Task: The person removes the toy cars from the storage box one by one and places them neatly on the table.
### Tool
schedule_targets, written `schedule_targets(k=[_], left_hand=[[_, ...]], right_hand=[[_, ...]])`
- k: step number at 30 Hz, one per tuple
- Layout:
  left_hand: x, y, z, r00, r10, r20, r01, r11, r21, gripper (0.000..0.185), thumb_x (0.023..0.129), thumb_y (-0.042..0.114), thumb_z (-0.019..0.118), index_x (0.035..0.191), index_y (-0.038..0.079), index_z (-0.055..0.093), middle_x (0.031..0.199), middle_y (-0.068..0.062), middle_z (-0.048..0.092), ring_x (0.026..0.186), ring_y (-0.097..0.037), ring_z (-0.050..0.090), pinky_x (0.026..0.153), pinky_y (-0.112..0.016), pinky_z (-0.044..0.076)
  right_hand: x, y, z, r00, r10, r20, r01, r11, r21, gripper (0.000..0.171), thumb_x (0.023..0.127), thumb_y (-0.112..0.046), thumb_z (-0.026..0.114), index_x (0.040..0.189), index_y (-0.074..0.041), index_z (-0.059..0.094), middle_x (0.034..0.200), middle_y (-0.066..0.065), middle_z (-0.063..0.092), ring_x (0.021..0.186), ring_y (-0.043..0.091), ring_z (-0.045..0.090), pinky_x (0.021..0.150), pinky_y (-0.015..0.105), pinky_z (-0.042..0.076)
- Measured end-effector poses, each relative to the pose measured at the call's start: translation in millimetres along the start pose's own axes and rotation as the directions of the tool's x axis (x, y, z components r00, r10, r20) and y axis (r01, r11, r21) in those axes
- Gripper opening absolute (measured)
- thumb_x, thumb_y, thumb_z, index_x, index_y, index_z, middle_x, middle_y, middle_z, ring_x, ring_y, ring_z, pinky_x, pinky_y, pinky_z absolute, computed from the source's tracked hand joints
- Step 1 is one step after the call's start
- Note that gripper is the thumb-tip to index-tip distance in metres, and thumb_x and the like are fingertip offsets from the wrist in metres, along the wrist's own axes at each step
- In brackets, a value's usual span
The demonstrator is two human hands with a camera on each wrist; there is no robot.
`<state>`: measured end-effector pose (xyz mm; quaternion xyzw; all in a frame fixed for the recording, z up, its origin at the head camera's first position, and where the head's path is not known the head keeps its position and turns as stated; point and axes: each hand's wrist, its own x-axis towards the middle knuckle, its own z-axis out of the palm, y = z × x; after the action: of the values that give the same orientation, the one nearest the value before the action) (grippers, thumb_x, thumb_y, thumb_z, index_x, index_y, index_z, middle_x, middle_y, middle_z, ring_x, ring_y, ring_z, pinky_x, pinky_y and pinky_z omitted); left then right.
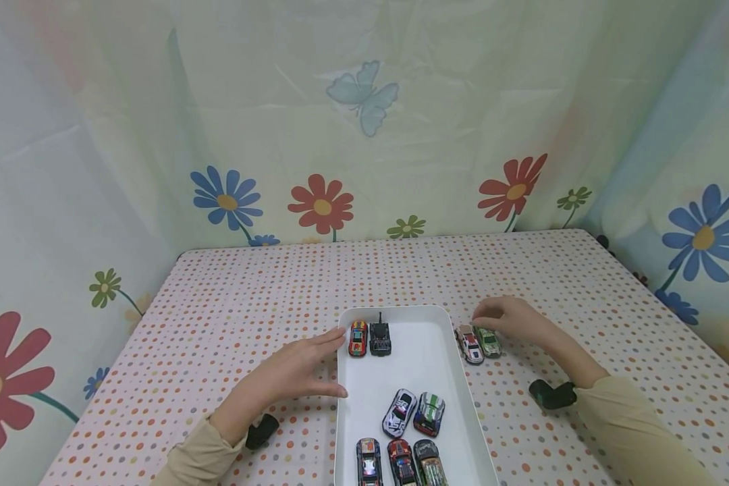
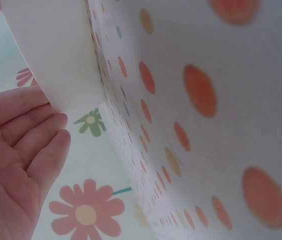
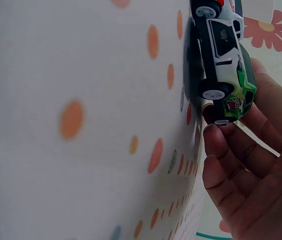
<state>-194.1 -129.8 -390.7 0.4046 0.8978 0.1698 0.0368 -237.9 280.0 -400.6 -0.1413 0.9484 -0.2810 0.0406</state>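
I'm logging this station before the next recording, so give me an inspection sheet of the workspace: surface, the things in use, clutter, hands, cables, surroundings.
Surface: table under a dotted cloth.
Things in use: white tray holding seven toy cars, two at its far end and five at the near end; green car and white car side by side on the cloth, right of the tray.
Clutter: nothing seen.
Hands: left hand open, fingers straight against the tray's left wall; right hand curled at the green car, grip unclear.
Cables: nothing seen.
Surroundings: flower-printed curtain with a butterfly.

Smooth matt white plastic tray (image 1: 455, 358)
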Motion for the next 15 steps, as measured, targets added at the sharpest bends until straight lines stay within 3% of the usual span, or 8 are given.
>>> schedule_targets(k=[15], left_hand=[[0.0,1.0,-0.3,1.0,-0.008,0.009,0.007,1.0,0.012,0.091,0.077,0.063,0.06,0.141,0.002,0.039,0.148,-0.01,0.03,0.129,-0.025,0.037,0.1,-0.038,0.037]], right_hand=[[2.4,0.2,-1.6,0.999,-0.028,-0.023,0.026,0.994,-0.109,0.015,0.085,-0.023,0.07,0.084,-0.009,0.067,0.078,-0.004,0.06,0.072,0.015,0.055,0.064,0.035,0.048]])
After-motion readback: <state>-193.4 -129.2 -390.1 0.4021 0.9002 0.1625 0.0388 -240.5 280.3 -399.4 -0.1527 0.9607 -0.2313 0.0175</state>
